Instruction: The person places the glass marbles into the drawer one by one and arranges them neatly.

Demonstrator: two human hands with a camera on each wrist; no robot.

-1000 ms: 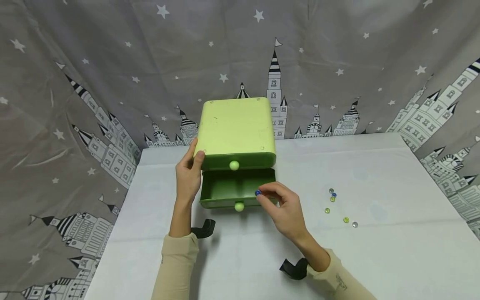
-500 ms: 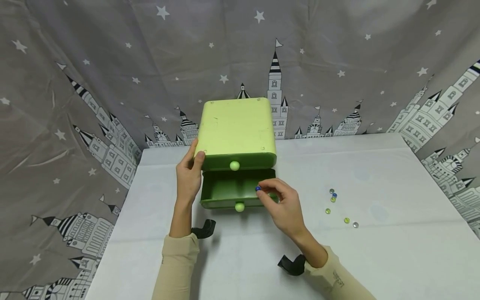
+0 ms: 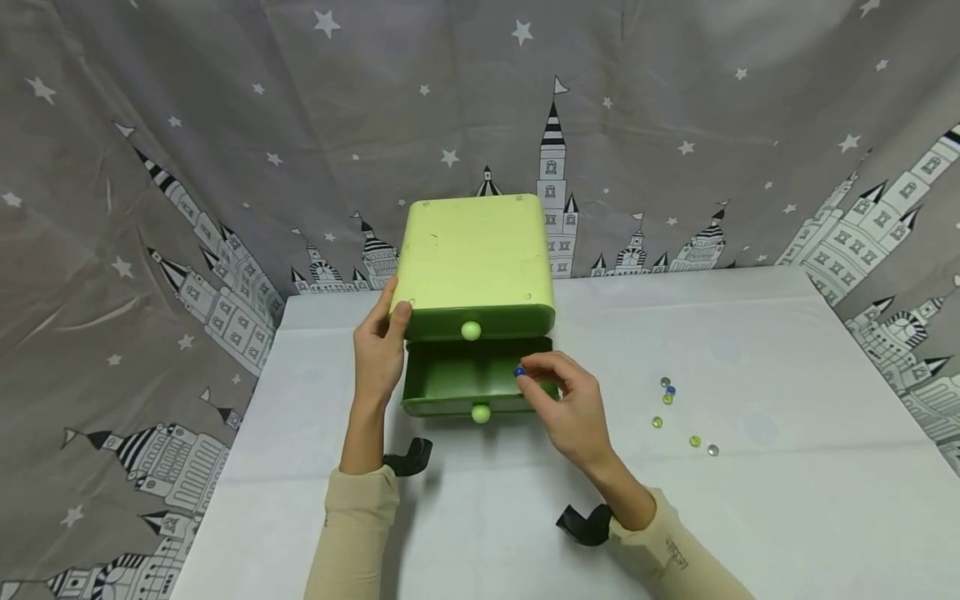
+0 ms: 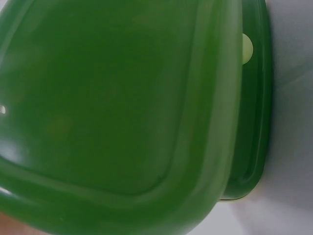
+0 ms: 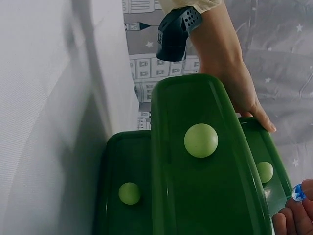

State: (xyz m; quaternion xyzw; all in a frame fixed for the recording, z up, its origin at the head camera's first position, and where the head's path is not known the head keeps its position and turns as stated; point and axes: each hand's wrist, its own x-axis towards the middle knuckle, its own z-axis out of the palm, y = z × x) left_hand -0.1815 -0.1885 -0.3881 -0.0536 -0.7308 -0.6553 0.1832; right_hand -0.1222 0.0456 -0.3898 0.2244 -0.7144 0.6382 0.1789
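Observation:
My right hand [image 3: 576,414] pinches a blue glass marble [image 3: 520,372] between thumb and fingertips, over the right side of a pulled-out green drawer [image 3: 450,406]. The marble [image 5: 298,193] also shows at the right edge of the right wrist view. My left hand [image 3: 378,354] grips the left front corner of the small drawer cabinet [image 3: 472,254], its thumb at the top front edge. The cabinet has a light green top, dark green drawer fronts and pale round knobs. The drawers above and below the pulled-out one are closed. Part of the pulled-out drawer's inside is hidden.
Several loose glass marbles [image 3: 667,399], clear, blue and yellow-green, lie on the white-covered table [image 3: 480,517] to the right. A grey curtain [image 3: 322,125] printed with castles and stars hangs close behind the cabinet.
My right hand has lifted slightly away from me with the blue marble, from the drawer's front edge to over its opening. The left hand and cabinet stay in place.

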